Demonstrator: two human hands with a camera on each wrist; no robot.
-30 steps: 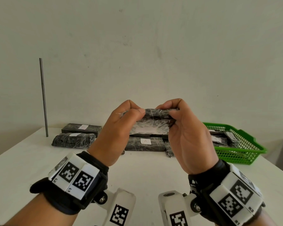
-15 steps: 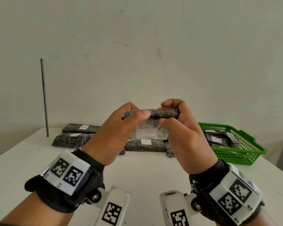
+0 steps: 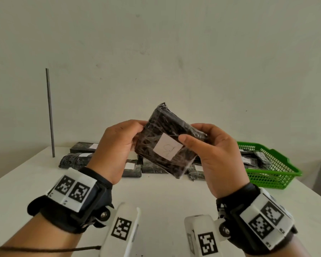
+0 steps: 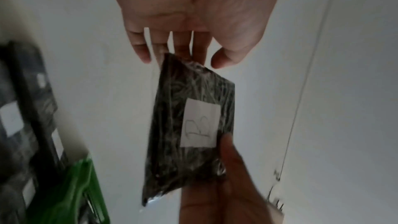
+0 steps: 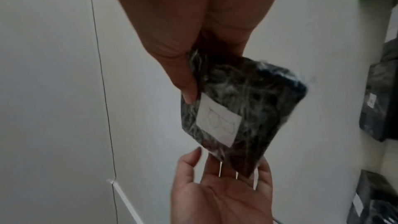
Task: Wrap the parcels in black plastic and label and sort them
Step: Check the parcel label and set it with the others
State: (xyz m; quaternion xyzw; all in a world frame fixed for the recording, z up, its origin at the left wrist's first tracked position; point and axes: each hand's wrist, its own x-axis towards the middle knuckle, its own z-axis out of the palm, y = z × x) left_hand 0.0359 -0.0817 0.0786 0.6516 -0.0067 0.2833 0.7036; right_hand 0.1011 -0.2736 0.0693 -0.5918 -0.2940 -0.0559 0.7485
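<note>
Held up above the white table [image 3: 156, 197], tilted, label face toward the head camera: a flat rectangular parcel wrapped in crinkled black plastic [image 3: 167, 143], with a white paper label [image 3: 167, 148] bearing a handwritten letter that reads like a B. Gripped at its right edge by the right hand [image 3: 217, 156], thumb [image 3: 188, 140] pressed on the front just beside the label, fingers curled behind. Steadied at its left edge by the left hand [image 3: 117, 147], fingers nearly straight and slightly spread behind the parcel, thumb apart from the front face in the left wrist view.

Spread along the far side of the table, more black-wrapped parcels [image 3: 78, 160], several with small white labels, some lying side by side and touching. At the far right, a green plastic mesh basket [image 3: 278, 175] with further wrapped parcels [image 3: 256, 160] inside. At the far left, a thin grey upright rod [image 3: 50, 112] near the table edge, against the pale wall [image 3: 174, 52].
</note>
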